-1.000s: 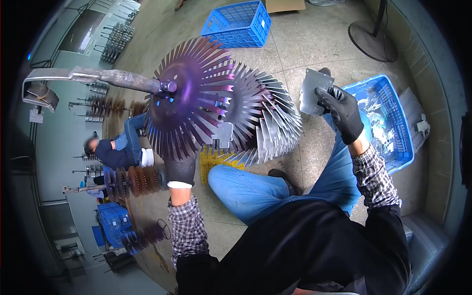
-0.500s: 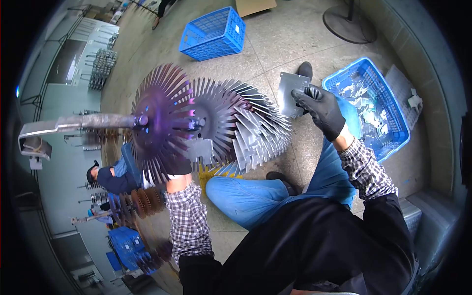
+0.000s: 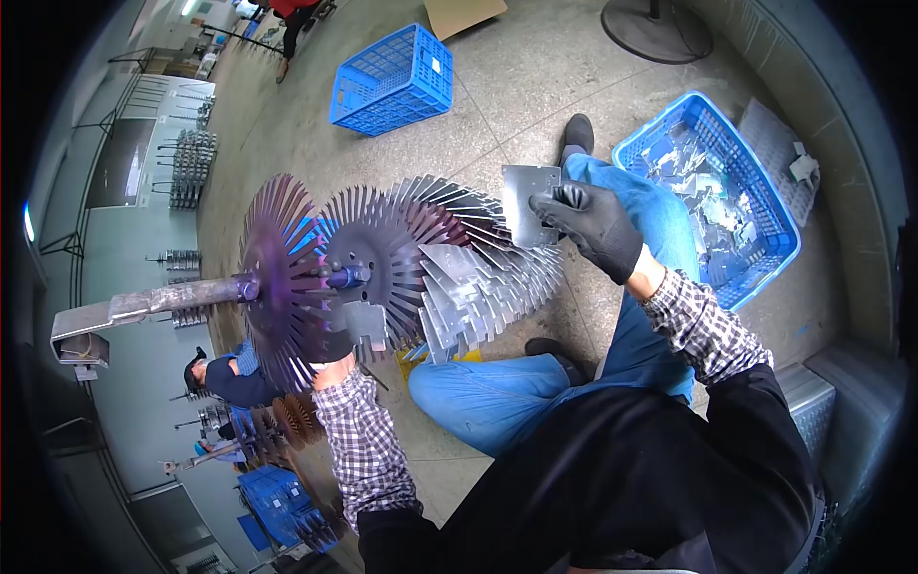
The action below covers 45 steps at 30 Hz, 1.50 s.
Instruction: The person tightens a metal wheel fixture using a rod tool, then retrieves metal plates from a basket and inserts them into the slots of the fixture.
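Moved: Compared with the earlier frames, the right hand [image 3: 595, 228] has come across toward the fan [image 3: 469, 292] of thin metal plates, bringing a plate [image 3: 521, 206] to its edge.
Right grip: Black glove, closed; thumb and fingers pinch the plate by its right side.
Plate: Flat, silvery, roughly rectangular, overlapping the upper right of the fan in this view; contact cannot be told.
Left grip: The left hand [image 3: 332, 347] is mostly hidden behind the slotted purple disc [image 3: 271, 268]; how far it is open, and whether it holds anything, cannot be told.
Beside the left hand: A notched tab [image 3: 366, 323] of grey metal.
Discs: A dark disc [image 3: 368, 251] stands between the purple disc and the fan.
Left side: A thick bar [image 3: 172, 298] runs out from the purple disc.
Right side: A blue crate [image 3: 768, 172] holds loose metal pieces [image 3: 722, 218], beside the person's bent leg [image 3: 643, 206].
Beyond: A second crate [image 3: 435, 69] on the floor [image 3: 521, 72].
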Tool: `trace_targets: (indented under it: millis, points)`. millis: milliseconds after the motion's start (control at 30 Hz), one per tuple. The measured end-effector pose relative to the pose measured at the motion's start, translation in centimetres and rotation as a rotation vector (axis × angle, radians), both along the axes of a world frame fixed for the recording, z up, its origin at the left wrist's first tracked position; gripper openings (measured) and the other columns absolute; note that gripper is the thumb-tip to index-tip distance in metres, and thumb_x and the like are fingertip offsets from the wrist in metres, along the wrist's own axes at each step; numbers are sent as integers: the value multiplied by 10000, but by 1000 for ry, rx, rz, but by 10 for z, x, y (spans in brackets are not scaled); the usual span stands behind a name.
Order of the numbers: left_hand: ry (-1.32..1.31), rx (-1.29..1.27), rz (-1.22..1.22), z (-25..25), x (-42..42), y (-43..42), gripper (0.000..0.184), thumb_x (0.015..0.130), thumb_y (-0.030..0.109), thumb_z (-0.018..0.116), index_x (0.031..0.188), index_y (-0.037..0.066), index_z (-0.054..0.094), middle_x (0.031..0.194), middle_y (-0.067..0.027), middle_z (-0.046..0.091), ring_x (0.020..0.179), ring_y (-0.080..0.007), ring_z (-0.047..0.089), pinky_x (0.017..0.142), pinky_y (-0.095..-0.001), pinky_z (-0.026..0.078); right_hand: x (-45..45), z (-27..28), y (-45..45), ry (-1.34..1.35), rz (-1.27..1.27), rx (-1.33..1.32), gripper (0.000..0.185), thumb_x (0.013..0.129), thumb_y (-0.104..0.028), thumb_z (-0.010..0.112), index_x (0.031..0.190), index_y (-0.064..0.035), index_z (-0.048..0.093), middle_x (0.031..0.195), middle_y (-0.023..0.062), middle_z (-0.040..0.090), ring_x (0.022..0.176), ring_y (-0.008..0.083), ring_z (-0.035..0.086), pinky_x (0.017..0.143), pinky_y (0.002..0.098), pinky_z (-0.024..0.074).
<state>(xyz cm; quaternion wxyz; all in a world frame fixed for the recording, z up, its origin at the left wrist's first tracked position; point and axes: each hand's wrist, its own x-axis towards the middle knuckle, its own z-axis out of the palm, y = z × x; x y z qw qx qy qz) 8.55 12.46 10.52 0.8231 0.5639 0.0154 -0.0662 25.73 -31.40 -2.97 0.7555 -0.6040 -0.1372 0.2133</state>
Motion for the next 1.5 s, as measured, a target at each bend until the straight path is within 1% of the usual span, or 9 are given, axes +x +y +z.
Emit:
trace_targets:
  millis: [100,167,367,533,667,833,1000,1200,1500]
  points:
    - [8,128,70,1,2,12,462,1090,464,463,1275,47,536,1158,-148,606,1140,-336,600,1055,-556,502,-3,4,6,7,32,-35,212,1057,-210,760,926,-43,748,726,-32,620,609,49,474,540,228,383]
    - [8,207,114,-5,2,18,489,1091,483,432,1141,52,658,1012,-106,655,1045,-283,625,1026,-498,512,-5,6,10,8,59,-76,204,1054,-202,764,928,-42,748,716,-40,611,599,46,465,531,228,376]
    - [-219,135,243,12,11,-84,497,1068,495,465,1152,49,666,992,-101,644,1054,-275,623,1031,-497,510,-13,22,26,77,82,-20,207,1041,-206,779,929,-36,742,712,-45,613,593,41,453,526,229,363]
    - [-290,90,181,19,12,-64,589,1044,493,532,1345,-4,626,1131,-169,709,1126,-329,672,1078,-567,517,-24,12,53,1,77,-87,226,1026,-221,798,929,-29,729,728,-19,625,609,63,463,544,260,379]
    - [96,-15,-62,41,4,18,801,1001,520,599,1565,-36,473,1375,-263,687,1250,-417,689,1100,-630,541,-38,-1,70,-298,-39,-165,247,1009,-231,811,926,-21,712,765,25,633,639,104,483,585,300,412]
    - [-40,-54,-23,23,3,2,994,949,544,666,1675,-35,309,1550,-315,574,1326,-466,664,1079,-608,592,-42,-5,68,-433,-11,-261,241,1002,-226,811,952,-12,712,796,62,630,667,146,505,629,331,445]
    - [56,224,-62,30,-1,58,1005,934,556,676,1669,-30,323,1553,-309,569,1348,-463,649,1042,-542,636,-46,5,69,-498,-42,-217,233,992,-214,817,959,-11,709,795,74,624,656,168,507,632,345,451]
    - [116,121,25,25,-8,52,984,942,543,673,1664,-32,333,1567,-314,555,1313,-471,669,1014,-518,652,-47,5,70,-582,-43,-221,221,974,-206,825,993,-8,728,844,93,678,672,184,558,652,348,480]
    - [-7,-1737,69,-1,-60,-57,519,1030,237,629,1497,25,550,1462,-170,642,1283,-286,666,1043,-379,590,-40,24,64,-637,136,-304,351,910,-176,829,1220,-29,751,1004,138,768,790,277,713,727,385,565]
